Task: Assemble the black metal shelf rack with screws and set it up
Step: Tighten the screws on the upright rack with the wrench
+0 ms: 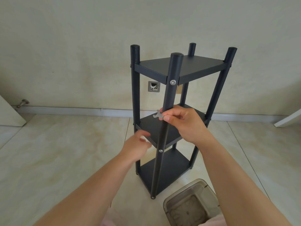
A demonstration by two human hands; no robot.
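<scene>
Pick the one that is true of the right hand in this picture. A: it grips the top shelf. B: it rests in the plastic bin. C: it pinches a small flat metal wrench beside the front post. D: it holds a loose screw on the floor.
C: the right hand pinches a small flat wrench between thumb and fingers, right beside the rack's front post.

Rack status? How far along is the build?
Mostly built: the rack stands upright on the floor, three shelves on four posts, with screws showing at the top and middle joints of the front post. In hand: right hand pinches a small flat wrench; left hand hovers open beside the middle shelf. Left: probably final tightening; bottom-joint screws can't be confirmed.
</scene>
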